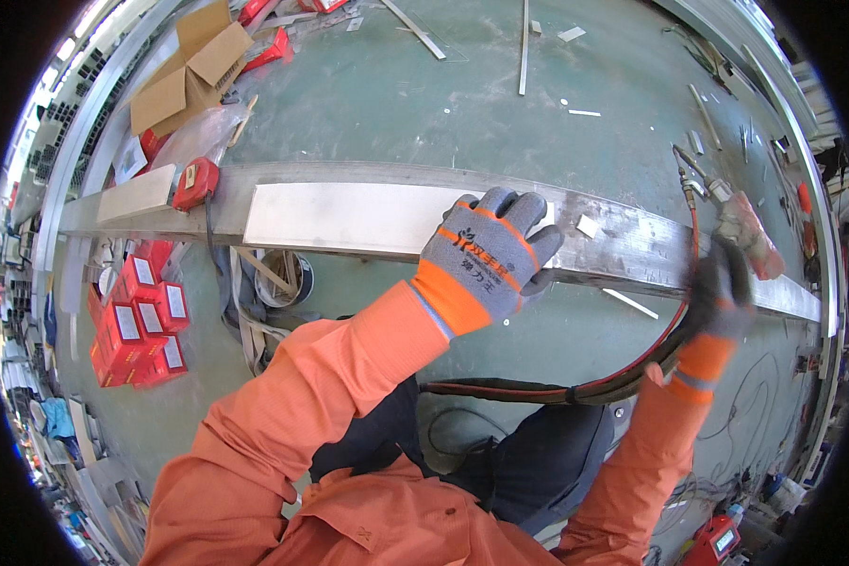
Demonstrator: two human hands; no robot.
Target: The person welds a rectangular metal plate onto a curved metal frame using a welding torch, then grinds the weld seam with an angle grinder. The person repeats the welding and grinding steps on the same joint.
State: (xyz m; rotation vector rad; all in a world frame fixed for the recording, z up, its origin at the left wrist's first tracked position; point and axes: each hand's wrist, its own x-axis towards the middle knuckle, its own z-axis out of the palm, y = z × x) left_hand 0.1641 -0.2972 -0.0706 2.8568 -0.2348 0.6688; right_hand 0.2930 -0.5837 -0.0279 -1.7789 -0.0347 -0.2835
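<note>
My left hand point(491, 247), in a grey and orange glove, lies over the right end of a flat pale metal plate point(340, 215). Its fingers bend over the plate and the thumb is at the near side. The plate rests on a long metal beam point(623, 245) that crosses in front of me. A small pale square piece point(587, 225) sits on the beam just right of that hand. My right hand point(720, 291), gloved alike, is smeared by motion near the beam's right part. Beside it is a tool with a reddish wrapped body point(753, 238); whether they touch is unclear.
A red tape measure point(196, 183) and a shorter plate point(136, 194) sit at the beam's left. Red boxes point(141, 325) and a bucket point(285, 278) stand nearer. An open carton point(191, 71) lies far left. A sleeved cable point(500, 390) with a red hose crosses my legs.
</note>
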